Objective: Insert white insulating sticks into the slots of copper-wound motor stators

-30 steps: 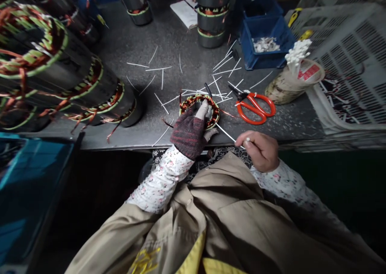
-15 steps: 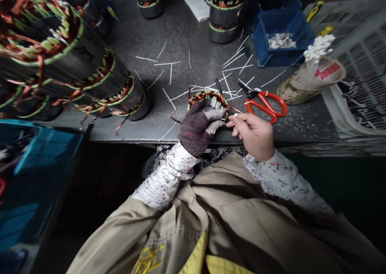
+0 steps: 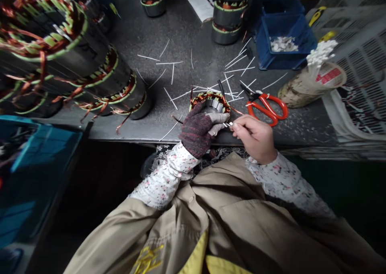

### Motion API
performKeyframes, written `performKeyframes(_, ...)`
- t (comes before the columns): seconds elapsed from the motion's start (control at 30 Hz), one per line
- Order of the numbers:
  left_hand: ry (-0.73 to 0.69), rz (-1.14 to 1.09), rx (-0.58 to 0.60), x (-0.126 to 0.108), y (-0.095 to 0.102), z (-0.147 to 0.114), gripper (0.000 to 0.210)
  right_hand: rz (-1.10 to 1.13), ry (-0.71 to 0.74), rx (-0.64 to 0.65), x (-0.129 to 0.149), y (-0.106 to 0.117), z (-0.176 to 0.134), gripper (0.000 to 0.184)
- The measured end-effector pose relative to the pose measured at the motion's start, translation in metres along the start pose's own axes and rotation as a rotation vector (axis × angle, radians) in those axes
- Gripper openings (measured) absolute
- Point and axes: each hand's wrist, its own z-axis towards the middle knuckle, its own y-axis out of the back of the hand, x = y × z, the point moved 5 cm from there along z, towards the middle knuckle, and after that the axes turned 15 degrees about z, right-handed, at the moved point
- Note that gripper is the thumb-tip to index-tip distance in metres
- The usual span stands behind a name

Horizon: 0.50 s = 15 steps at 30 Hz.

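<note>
My left hand, in a dark knitted glove with pale fingertips, grips the near left side of a wound stator. This metal ring, with copper windings and yellow-green insulation, stands at the bench's front edge. My bare right hand is closed in a pinch just right of the stator, on a small white cable tie. The tie lies close to the gloved fingertips; most of it is hidden. Just beyond my right hand are red-handled cutters, jaws pointing away to the left.
Many white strips litter the grey bench. Stacked stators crowd the left; another stack stands at the back. To the right are a blue bin of white scraps, a container of white cable ties and a white basket.
My right hand's fingertips have shifted slightly and now show more of the white cable tie near the stator. My left hand keeps its grip. The whole view has shifted a little.
</note>
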Motion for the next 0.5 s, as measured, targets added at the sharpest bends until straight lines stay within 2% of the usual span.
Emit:
performKeyframes(0.1, -0.028, 0.001, -0.008, -0.001, 0.001, 0.000, 0.018, -0.054, 0.041, 0.001, 0.005, 0.000, 0.000, 0.025)
performKeyframes(0.2, -0.013, 0.030, 0.049, 0.002, -0.002, 0.000, 0.022, -0.154, 0.027, 0.007, -0.002, -0.006, 0.003, 0.024)
performKeyframes(0.37, -0.086, 0.114, 0.108, 0.005, -0.007, -0.003, 0.025, -0.136, -0.020, -0.057, -0.004, -0.009, 0.004, 0.024)
performKeyframes(0.5, -0.104, 0.204, 0.106, 0.000, -0.005, -0.003, 0.028, -0.100, -0.052, 0.081, 0.016, -0.008, 0.003, 0.031)
